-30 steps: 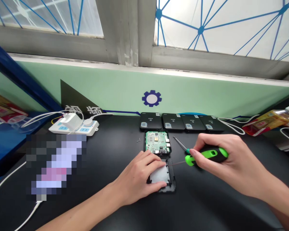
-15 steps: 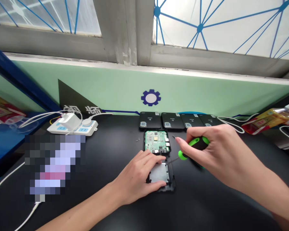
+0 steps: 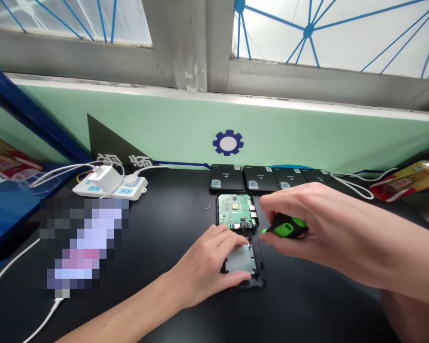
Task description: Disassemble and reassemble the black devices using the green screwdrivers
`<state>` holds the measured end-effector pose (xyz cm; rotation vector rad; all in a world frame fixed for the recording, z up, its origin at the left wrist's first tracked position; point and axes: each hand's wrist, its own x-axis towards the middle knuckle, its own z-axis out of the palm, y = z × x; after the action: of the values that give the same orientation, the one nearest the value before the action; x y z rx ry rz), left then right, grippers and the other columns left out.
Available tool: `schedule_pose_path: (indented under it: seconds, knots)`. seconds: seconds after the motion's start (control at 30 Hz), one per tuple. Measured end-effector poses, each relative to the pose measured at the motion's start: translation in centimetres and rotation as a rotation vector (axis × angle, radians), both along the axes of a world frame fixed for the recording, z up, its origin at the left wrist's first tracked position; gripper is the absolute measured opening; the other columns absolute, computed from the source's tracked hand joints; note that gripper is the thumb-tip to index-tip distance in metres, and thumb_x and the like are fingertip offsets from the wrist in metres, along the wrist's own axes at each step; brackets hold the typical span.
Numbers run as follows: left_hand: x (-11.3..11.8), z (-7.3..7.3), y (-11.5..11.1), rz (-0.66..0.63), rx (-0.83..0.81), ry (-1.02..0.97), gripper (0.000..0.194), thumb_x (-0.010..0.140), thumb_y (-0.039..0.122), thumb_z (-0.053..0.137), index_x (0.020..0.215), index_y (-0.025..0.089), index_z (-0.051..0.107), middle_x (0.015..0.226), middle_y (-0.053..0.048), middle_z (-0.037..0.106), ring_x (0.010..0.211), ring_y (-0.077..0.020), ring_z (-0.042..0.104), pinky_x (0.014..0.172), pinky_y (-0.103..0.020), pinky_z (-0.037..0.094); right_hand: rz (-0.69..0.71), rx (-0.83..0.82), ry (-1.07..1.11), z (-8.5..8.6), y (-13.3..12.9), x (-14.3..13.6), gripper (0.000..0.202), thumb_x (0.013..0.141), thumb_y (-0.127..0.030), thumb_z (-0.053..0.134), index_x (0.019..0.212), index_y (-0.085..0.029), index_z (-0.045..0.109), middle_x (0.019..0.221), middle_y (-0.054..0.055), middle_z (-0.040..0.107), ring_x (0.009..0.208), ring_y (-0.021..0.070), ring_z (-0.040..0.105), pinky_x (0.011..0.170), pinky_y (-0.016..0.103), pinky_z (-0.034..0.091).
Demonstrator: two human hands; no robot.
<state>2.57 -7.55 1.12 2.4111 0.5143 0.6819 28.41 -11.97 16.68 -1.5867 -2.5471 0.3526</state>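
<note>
Black bench [image 3: 164,228] — right hand [image 3: 307,219], gripping green screwdriver [image 3: 284,227], now nearer open case [image 3: 243,259] under spread left hand [image 3: 207,264].

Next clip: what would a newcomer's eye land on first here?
Centre of the black table: the left hand presses on an opened black case half, while the right hand grips a green-handled screwdriver at its edge. Just behind lies an exposed green circuit board.
</note>
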Motion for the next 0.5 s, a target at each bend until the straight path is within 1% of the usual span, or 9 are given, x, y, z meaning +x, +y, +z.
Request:
schedule_pose_path:
  seconds: [0.1,0.17,0.2,0.23,0.3,0.37,0.43,0.47,0.5]
  knots:
    - [-0.1,0.0,0.0,-0.002,-0.027,0.014,0.053,0.090,0.025,0.098,0.127,0.022,0.061,0.113,-0.002,0.074,0.104,-0.0254,0.068,0.095,-0.038,0.048,0.061,0.036,0.055,0.3,-0.2,1.5,0.027,0.109,-0.050,0.072,0.130,-0.034,0.067,0.122,-0.002,0.076,0.104,0.0173,0.071,0.082,0.028,0.054]
    - [-0.1,0.0,0.0,-0.006,-0.041,0.024,0.050,0.092,0.025,0.096,0.127,0.022,0.061,0.114,-0.003,0.074,0.105,-0.0252,0.068,0.095,-0.038,0.048,0.084,0.044,0.050,0.3,-0.4,2.0,0.030,0.109,-0.050,0.072,0.134,-0.036,0.066,0.129,-0.002,0.075,0.110,0.0189,0.072,0.083,0.029,0.055]
    - [-0.1,0.0,0.1,-0.007,-0.044,0.025,0.049,0.093,0.025,0.095,0.127,0.022,0.061,0.115,-0.003,0.074,0.106,-0.0252,0.067,0.095,-0.038,0.047,0.072,0.035,0.038,0.3,-0.5,2.1,0.028,0.109,-0.052,0.070,0.132,-0.036,0.068,0.126,-0.001,0.076,0.108,0.0194,0.072,0.080,0.029,0.055]
    - [-0.1,-0.1,0.1,-0.008,-0.045,0.026,0.048,0.093,0.024,0.095,0.127,0.022,0.061,0.115,-0.003,0.074,0.106,-0.0252,0.067,0.095,-0.038,0.047,0.043,0.033,0.019,0.2,-0.6,1.9,0.026,0.109,-0.056,0.068,0.125,-0.035,0.071,0.120,-0.001,0.077,0.102,0.0199,0.073,0.076,0.030,0.054]
    - [-0.1,-0.1,0.1,-0.003,-0.033,0.017,0.048,0.093,0.023,0.094,0.127,0.023,0.061,0.114,-0.002,0.074,0.104,-0.0250,0.067,0.093,-0.038,0.047,-0.047,0.097,-0.026,-0.1,-0.6,1.2,0.037,0.108,-0.065,0.066,0.105,-0.030,0.074,0.100,0.000,0.077,0.087,0.0205,0.071,0.066,0.032,0.050]
    - [-0.1,0.0,0.1,0.008,-0.024,0.011,0.049,0.092,0.022,0.095,0.126,0.024,0.060,0.113,-0.002,0.074,0.101,-0.0246,0.067,0.093,-0.038,0.048,-0.103,0.182,-0.052,-0.3,-0.5,0.5,0.043,0.107,-0.067,0.067,0.092,-0.026,0.071,0.082,0.000,0.072,0.070,0.0186,0.065,0.058,0.034,0.042]
    - [-0.1,0.2,0.1,0.012,-0.032,0.022,0.050,0.090,0.020,0.096,0.124,0.024,0.060,0.113,-0.001,0.075,0.100,-0.0241,0.067,0.092,-0.037,0.048,-0.081,0.156,-0.040,-0.2,-0.4,0.0,0.036,0.111,-0.054,0.066,0.088,-0.026,0.068,0.072,-0.003,0.065,0.060,0.0148,0.056,0.053,0.033,0.034]
    - [-0.1,0.3,0.1,0.011,-0.040,0.028,0.050,0.090,0.018,0.096,0.123,0.024,0.059,0.113,0.000,0.075,0.100,-0.0238,0.067,0.091,-0.037,0.048,-0.047,0.114,-0.016,-0.2,-0.3,0.0,0.030,0.113,-0.046,0.065,0.091,-0.027,0.066,0.071,-0.005,0.063,0.058,0.0135,0.053,0.053,0.033,0.033]
    - [-0.1,0.4,0.1,0.009,-0.047,0.032,0.050,0.089,0.017,0.096,0.122,0.025,0.059,0.114,0.000,0.075,0.100,-0.0236,0.066,0.090,-0.036,0.048,-0.012,0.083,0.016,-0.1,-0.3,0.0,0.023,0.114,-0.040,0.063,0.096,-0.027,0.065,0.073,-0.006,0.063,0.061,0.0130,0.054,0.054,0.031,0.035]
